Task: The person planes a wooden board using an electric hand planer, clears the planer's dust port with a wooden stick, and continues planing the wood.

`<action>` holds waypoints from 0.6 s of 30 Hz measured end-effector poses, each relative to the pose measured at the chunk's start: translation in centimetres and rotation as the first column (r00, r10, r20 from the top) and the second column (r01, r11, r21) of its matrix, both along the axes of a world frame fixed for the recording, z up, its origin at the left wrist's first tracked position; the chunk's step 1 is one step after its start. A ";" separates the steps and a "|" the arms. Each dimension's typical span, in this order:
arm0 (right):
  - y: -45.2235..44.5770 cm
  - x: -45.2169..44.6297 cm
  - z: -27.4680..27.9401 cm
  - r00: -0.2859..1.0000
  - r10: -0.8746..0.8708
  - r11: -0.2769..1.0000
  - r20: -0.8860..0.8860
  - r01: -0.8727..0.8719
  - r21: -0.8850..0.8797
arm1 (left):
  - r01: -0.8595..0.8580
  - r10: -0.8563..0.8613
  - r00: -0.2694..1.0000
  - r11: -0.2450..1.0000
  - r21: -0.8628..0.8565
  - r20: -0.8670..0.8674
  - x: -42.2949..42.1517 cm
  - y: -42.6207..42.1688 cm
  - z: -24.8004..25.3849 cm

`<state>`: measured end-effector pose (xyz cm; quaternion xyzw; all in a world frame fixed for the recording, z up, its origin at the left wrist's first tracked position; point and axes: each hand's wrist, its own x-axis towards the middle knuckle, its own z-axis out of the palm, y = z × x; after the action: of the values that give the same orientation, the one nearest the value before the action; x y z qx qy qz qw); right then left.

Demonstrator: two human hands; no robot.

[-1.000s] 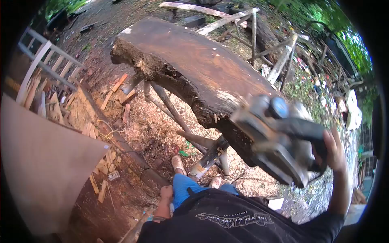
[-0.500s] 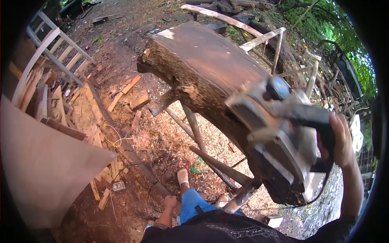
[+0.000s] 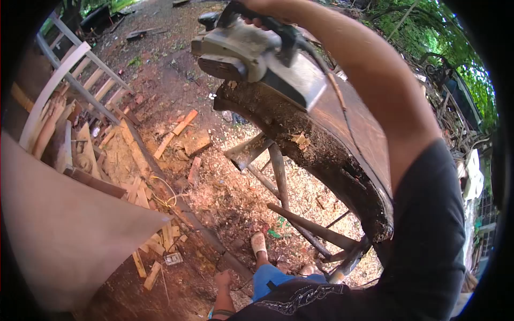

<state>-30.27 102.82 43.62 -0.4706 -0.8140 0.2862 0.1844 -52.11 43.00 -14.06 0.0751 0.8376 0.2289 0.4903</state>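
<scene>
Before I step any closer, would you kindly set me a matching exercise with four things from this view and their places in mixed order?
1. Grey, boxy power planer
2. Thick brown wooden slab
3. Thin yellow looped cord
4. Bare left hand

A. Near pale, narrow wood scraps
B. Beside the blue cloth shorts
C. Gripped in the bare right hand
D. Raised on rough wooden poles

1-C, 2-D, 3-A, 4-B

the right hand (image 3: 261,7) is cropped above, and the power tool (image 3: 241,51) hides part of the slab (image 3: 326,160).
</scene>
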 end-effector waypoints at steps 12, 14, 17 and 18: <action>-24.3 17.5 0.1 0.945 -0.324 0.942 -0.055 0.316 -0.115 | 0.271 -0.277 0.918 0.961 -0.058 -0.285 2.4 -2.7 -5.6; -31.4 23.9 0.7 0.971 -0.235 0.969 0.033 0.237 -0.070 | 0.360 -0.365 0.917 0.931 -0.059 -0.161 4.7 -3.1 -3.0; -41.7 32.4 0.8 0.865 -0.500 0.844 0.043 0.497 -0.202 | 0.449 -0.461 0.877 0.887 -0.112 -0.132 7.8 -2.6 -0.9; -44.7 35.6 0.6 0.863 -0.504 0.842 0.041 0.502 -0.198 | 0.463 -0.482 0.864 0.874 -0.144 -0.143 9.1 -2.5 -0.9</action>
<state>5.31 58.15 44.26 -0.6818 -0.6276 0.3120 0.2096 -43.01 40.49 -14.91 0.2721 0.8441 0.0499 0.4593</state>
